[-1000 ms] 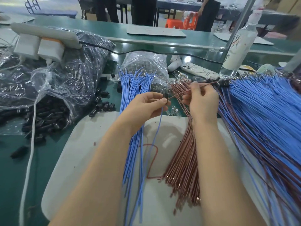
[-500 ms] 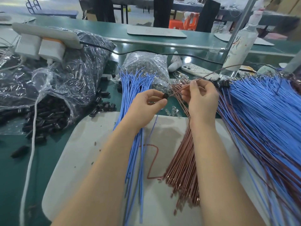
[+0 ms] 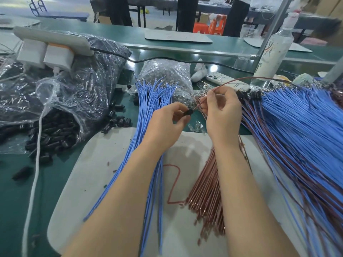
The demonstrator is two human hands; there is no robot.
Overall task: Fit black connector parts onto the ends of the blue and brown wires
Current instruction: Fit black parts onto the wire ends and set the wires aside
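Progress: big heap of finished blue/brown pairs point(image 3: 297, 130) at R side, black housings visible on its far ends. By heap vs. feed stock, I judge well over half done. Left to do: blue wire bundle point(image 3: 154, 108) and brown wire bundle point(image 3: 207, 191) lying on white mat point(image 3: 89, 179), no housings on them; open bag of black connector parts point(image 3: 53, 130) at L, plenty in it. Current unit: L hand point(image 3: 165, 127) pinches one black connector point(image 3: 187, 113) betw. thumb and forefinger, one end facing R. R hand point(image 3: 222, 117) pinches a single brown wire point(image 3: 241, 79) close to its tip; rest of wire arcs up and off to R. Wire tip is at connector mouth, touching or just entering; can't tell if seated. Blue lead already in this housing? Not visible. Judged step: inserting brown lead, latch unconfirmed.
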